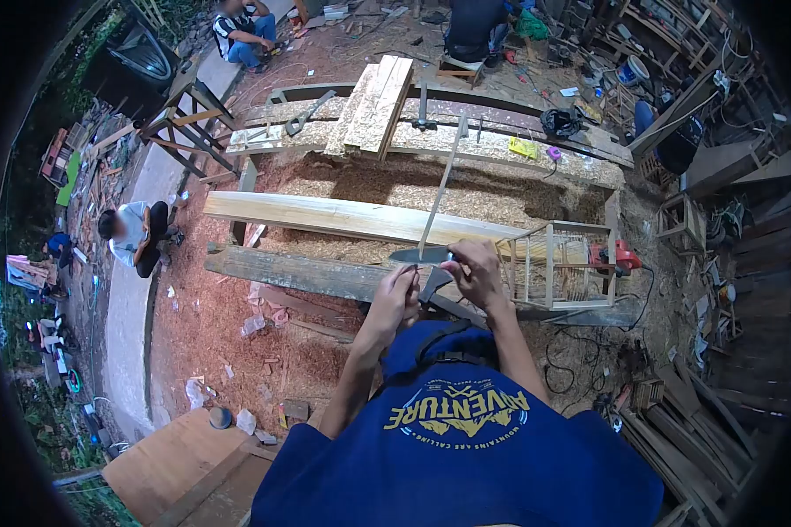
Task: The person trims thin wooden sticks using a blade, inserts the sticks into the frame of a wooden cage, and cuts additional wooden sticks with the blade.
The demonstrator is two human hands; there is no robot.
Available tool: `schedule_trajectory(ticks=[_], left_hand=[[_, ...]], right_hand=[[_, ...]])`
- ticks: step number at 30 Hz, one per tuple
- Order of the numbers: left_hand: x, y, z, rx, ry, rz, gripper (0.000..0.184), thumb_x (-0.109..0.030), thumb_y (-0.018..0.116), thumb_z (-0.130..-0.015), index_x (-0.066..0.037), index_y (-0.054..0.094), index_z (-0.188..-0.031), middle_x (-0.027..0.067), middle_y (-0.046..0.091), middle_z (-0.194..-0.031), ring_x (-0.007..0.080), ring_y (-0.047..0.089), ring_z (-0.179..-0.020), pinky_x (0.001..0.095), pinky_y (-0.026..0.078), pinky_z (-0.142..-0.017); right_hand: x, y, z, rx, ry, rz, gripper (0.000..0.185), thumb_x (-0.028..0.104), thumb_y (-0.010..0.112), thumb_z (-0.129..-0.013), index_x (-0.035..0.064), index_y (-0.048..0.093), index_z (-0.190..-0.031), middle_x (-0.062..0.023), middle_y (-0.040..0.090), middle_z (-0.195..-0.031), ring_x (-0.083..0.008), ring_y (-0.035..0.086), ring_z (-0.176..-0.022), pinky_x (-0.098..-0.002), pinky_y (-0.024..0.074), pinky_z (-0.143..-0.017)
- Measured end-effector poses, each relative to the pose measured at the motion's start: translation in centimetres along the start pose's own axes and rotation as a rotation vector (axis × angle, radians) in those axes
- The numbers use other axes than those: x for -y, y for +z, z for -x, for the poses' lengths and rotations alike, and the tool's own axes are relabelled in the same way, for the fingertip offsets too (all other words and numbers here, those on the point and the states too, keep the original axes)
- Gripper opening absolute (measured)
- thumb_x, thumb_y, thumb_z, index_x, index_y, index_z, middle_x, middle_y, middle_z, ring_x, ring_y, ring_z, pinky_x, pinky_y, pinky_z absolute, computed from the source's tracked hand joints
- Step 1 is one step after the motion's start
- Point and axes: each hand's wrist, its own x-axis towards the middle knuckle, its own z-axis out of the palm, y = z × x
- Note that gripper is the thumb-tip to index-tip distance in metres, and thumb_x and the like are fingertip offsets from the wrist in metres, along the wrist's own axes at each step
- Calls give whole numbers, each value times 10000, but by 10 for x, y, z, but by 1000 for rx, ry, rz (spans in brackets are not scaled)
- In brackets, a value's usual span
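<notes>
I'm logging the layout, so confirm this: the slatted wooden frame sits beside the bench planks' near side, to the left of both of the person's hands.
Not quite: the head view shows the slatted wooden frame to the right of both the left hand and right hand.

A single wide, round-edged view looks from the wearer's head, forward and steeply down past the navy-blue printed shirt; the bare left hand and bare right hand are near, the long pale wooden plank lies beyond
</notes>
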Motion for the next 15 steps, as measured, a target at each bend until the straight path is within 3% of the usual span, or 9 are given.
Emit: schedule_trajectory(ticks=[10, 15], left_hand=[[1, -14, 12, 66, -90, 97, 256, -341, 449, -1066, -154, 462, -891, -68, 372, -619, 37, 267, -428, 223, 200, -375], [-2, -34, -6, 90, -133, 49, 228, -321, 449, -1068, -145, 474, -926, -59, 397, -631, 36, 300, -433, 216, 232, -383]], right_hand=[[-1, 6, 11, -21, 25, -2, 351, 413, 691, -884, 65, 682, -934, -79, 647, -832, -279, 595, -789, -384, 400, -766], [8, 8, 6, -57, 50, 53, 342, 414, 700, -876, 76, 693, -927, -56, 657, -806, -261, 604, -768, -384, 397, -753]])
